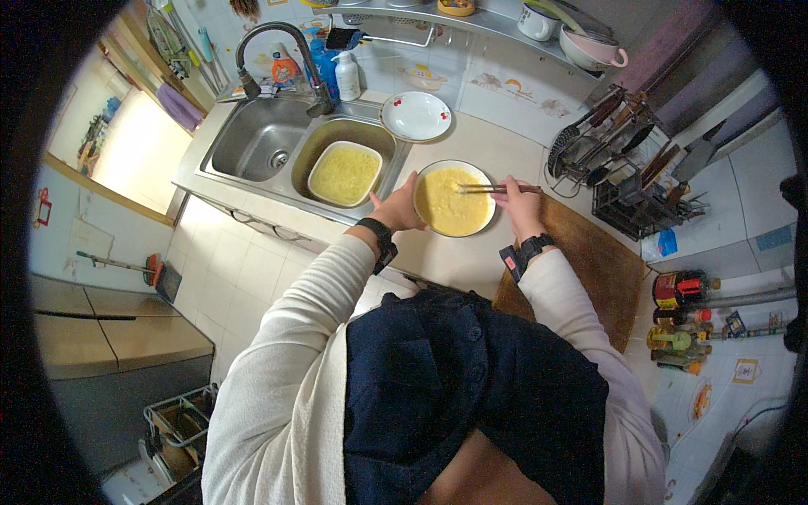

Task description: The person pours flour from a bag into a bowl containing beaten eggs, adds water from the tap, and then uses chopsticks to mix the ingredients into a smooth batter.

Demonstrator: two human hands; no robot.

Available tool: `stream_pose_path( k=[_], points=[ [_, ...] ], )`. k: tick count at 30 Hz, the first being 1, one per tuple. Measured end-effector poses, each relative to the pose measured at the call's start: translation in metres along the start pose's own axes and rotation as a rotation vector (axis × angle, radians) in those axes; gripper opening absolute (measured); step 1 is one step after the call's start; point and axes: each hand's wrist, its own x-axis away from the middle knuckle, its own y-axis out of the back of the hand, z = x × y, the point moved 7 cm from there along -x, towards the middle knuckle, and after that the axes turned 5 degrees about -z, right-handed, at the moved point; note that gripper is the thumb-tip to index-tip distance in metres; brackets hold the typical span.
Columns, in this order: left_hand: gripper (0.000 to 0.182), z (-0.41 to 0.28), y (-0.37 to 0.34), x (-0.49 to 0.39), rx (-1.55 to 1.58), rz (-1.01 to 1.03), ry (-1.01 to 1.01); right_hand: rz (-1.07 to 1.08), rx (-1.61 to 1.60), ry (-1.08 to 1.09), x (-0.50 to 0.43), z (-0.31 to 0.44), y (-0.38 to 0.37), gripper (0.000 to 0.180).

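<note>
A round white bowl with a dark rim (491, 214) stands on the countertop in front of me. Pale yellow batter-like mixture (451, 211), slightly lumpy, fills much of it. My left hand (402, 205) grips the bowl's left side, with the thumb near the rim. In my right hand (519, 203) is a pair of dark chopsticks (483, 189), held nearly level across the bowl's right rim. Their tips reach into the mixture near the bowl's middle.
Left of the bowl, a white tub (346, 172) of yellowish contents sits in the sink's right basin (303, 161). Behind is a white plate (415, 116). A wooden board (584, 265) lies to the right. Utensil racks (631, 196) and bottles (682, 315) stand farther right.
</note>
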Motion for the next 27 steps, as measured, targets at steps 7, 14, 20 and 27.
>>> stream_pose_path(
  k=[7,14,20,27],
  points=[
    [0.128,0.001,-0.003,-0.003,0.004,-0.048,-0.052,0.026,0.062,0.025,0.001,-0.002,-0.006,0.026],
    [0.129,0.003,-0.003,-0.003,-0.021,0.016,-0.002,0.109,0.201,0.267,0.011,0.032,-0.018,0.022],
    [0.13,0.001,-0.001,-0.002,0.001,-0.034,-0.031,0.172,0.416,0.598,0.013,0.054,-0.053,0.022],
    [0.13,0.001,0.001,0.001,0.0,-0.02,0.001,0.339,0.298,0.334,0.036,0.025,-0.09,0.022]
  ],
)
